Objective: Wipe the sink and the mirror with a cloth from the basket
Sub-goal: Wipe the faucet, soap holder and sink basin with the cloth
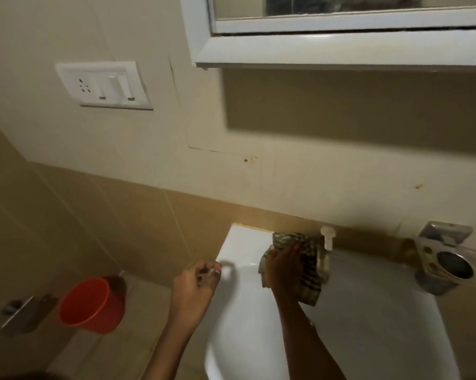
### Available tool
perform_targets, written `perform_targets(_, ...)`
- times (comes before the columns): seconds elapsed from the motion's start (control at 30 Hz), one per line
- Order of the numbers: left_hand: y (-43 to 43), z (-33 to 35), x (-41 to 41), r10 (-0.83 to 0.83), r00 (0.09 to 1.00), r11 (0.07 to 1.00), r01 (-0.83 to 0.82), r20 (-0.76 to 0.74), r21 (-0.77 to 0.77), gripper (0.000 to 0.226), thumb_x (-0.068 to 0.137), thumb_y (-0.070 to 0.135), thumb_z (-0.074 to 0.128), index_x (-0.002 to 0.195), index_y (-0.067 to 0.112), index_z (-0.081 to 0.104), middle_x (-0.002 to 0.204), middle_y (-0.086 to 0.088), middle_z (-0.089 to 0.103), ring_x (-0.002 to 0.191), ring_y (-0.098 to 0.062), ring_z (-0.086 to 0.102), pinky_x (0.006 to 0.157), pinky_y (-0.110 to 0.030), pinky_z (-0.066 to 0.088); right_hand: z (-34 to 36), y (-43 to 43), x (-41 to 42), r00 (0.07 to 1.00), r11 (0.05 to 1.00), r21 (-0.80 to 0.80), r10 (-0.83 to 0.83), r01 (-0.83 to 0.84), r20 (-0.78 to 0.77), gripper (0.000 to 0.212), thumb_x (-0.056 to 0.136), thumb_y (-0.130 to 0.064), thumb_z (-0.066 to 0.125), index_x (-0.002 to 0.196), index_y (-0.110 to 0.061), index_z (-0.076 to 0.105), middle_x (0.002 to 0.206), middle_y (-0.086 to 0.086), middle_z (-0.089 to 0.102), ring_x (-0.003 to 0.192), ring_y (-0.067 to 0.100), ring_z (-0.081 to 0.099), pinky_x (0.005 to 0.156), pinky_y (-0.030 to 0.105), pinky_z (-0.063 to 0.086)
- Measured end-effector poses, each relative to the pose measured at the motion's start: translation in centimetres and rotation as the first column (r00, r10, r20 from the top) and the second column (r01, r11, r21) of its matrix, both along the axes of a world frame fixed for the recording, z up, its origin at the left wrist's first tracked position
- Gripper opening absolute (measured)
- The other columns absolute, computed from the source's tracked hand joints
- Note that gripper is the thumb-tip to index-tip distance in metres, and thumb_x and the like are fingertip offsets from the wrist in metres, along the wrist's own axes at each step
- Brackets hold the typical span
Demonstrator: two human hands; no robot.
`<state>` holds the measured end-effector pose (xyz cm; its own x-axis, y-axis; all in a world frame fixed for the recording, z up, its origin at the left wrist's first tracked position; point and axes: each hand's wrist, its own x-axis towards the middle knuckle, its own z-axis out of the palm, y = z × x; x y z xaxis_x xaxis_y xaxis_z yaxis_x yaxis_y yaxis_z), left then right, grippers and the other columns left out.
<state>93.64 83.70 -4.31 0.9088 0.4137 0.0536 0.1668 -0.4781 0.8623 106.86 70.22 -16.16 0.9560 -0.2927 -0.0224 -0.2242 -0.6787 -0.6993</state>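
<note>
Two containers show besides the white sink (242,311): an orange bucket (90,305) on the floor to the sink's left, its inside turned away so its contents cannot be told, and a metal cup holder (448,267) fixed to the wall at the sink's right rear corner, whose round cup looks dark inside with nothing to make out in it. The right hand (283,267) lies palm down on a striped green-and-tan cloth (308,278), fingers spread over it, pressing it against the sink's rear rim just left of the white tap (328,238); part of the cloth bunches up toward the wall and part hangs toward the basin. The left hand (195,283) hovers at the sink's left edge, fingers loosely curled and grasping nothing, fingertips close to the rim; whether they touch it cannot be told. Above, the white-framed mirror (341,12) hangs on the wall, only its lower edge in view. A switch plate (105,85) sits on the wall to the left.
</note>
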Motion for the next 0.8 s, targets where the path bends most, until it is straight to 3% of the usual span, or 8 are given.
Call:
perform_targets(0.17, 4.3, -0.9, -0.8, 0.069, 0.998, 0.997, -0.069, 0.003, -0.045, 0.022, 0.085, 0.018, 0.065, 0.075, 0.037, 0.064, 0.081, 0.018, 0.069, 0.086, -0.007, 0.064, 0.073, -0.023, 0.049, -1.0, 3.5, 1.1, 0.998, 0.985, -0.159, 0.07, -0.07, -0.004, 0.062, 0.086, -0.034, 0.039, 0.128, 0.011, 0.046, 0.129, 0.033, 0.051, 0.12, 0.047, 0.048, 0.105, 0.055, 0.033)
perform_targets(0.23, 5.1, -0.8, -0.8, 0.08, 0.997, 0.996, -0.08, 0.002, -0.028, 0.023, 0.084, 0.017, 0.065, 0.075, 0.037, 0.065, 0.075, 0.026, 0.069, 0.083, 0.001, 0.064, 0.068, -0.012, 0.048, -1.1, 6.2, 0.8, 0.963, 0.94, -0.218, 0.27, -0.262, 0.011, 0.047, 0.084, -0.024, 0.043, 0.121, 0.003, 0.056, 0.122, 0.025, 0.06, 0.115, 0.04, 0.056, 0.103, 0.054, 0.039)
perform_targets(0.3, 5.5, -0.5, -0.7, 0.071, 0.997, 0.997, -0.071, 0.004, -0.008, 0.021, 0.084, 0.015, 0.064, 0.075, 0.034, 0.066, 0.074, 0.025, 0.068, 0.078, 0.009, 0.063, 0.063, -0.004, 0.045, -1.3, 8.8, -0.1, 0.904, 0.88, -0.242, 0.426, -0.408, 0.024, 0.053, 0.08, -0.027, 0.032, 0.115, -0.004, 0.063, 0.118, 0.02, 0.065, 0.11, 0.036, 0.061, 0.098, 0.056, 0.041)
perform_targets(0.4, 5.9, 0.0, -0.9, 0.05, 0.999, 0.999, -0.05, 0.013, -0.006, 0.013, 0.085, 0.015, 0.063, 0.083, 0.026, 0.069, 0.085, 0.017, 0.067, 0.081, 0.003, 0.063, 0.067, -0.011, 0.045, -0.3, 10.7, -2.2, 0.836, 0.813, -0.222, 0.548, -0.539, -0.021, 0.061, 0.083, -0.036, 0.021, 0.128, -0.01, 0.055, 0.141, 0.014, 0.048, 0.135, 0.034, 0.036, 0.112, 0.056, 0.014)
perform_targets(0.5, 6.6, 0.2, -0.9, 0.057, 0.998, 0.998, -0.057, 0.027, -0.031, 0.011, 0.085, 0.014, 0.063, 0.089, 0.02, 0.071, 0.085, 0.011, 0.068, 0.084, -0.001, 0.062, 0.071, -0.017, 0.046, -0.6, 11.0, -5.4, 0.756, 0.729, -0.218, 0.649, -0.649, -0.08, 0.05, 0.088, -0.026, 0.036, 0.136, -0.014, 0.045, 0.154, 0.007, 0.028, 0.145, 0.028, 0.009, 0.114, 0.052, -0.003)
perform_targets(0.63, 5.7, 0.4, -0.7, 0.101, 0.995, 0.989, -0.099, 0.011, -0.111, 0.01, 0.084, 0.006, 0.062, 0.086, 0.013, 0.069, 0.08, 0.008, 0.066, 0.078, -0.002, 0.058, 0.072, -0.014, 0.043, -1.8, 11.2, -11.8, 0.664, 0.619, -0.278, 0.741, -0.735, -0.106, 0.059, 0.082, -0.03, 0.033, 0.134, -0.006, 0.046, 0.152, 0.013, 0.03, 0.145, 0.029, 0.004, 0.116, 0.053, 0.006)
perform_targets(0.7, 5.1, 0.3, -0.5, 0.1, 0.995, 0.988, -0.099, 0.003, -0.122, 0.012, 0.085, 0.005, 0.061, 0.091, 0.006, 0.071, 0.086, -0.001, 0.067, 0.079, -0.009, 0.059, 0.068, -0.007, 0.043, -1.8, 10.3, -14.8, 0.603, 0.516, -0.346, 0.765, -0.783, -0.223, 0.06, 0.088, -0.026, 0.039, 0.143, -0.005, 0.029, 0.158, 0.01, 0.011, 0.145, 0.029, -0.003, 0.118, 0.045, -0.001)
perform_targets(0.8, 4.2, -0.1, -0.5, 0.056, 0.997, 0.99, -0.061, -0.045, -0.126, 0.015, 0.085, 0.009, 0.061, 0.094, 0.004, 0.071, 0.097, -0.011, 0.071, 0.089, -0.019, 0.061, 0.08, -0.026, 0.044, -1.7, 8.7, -18.9, 0.688, 0.54, -0.483, 0.698, -0.689, -0.201, 0.068, 0.082, -0.025, 0.057, 0.144, -0.012, 0.031, 0.158, 0.005, 0.008, 0.142, 0.032, 0.02, 0.116, 0.044, 0.022)
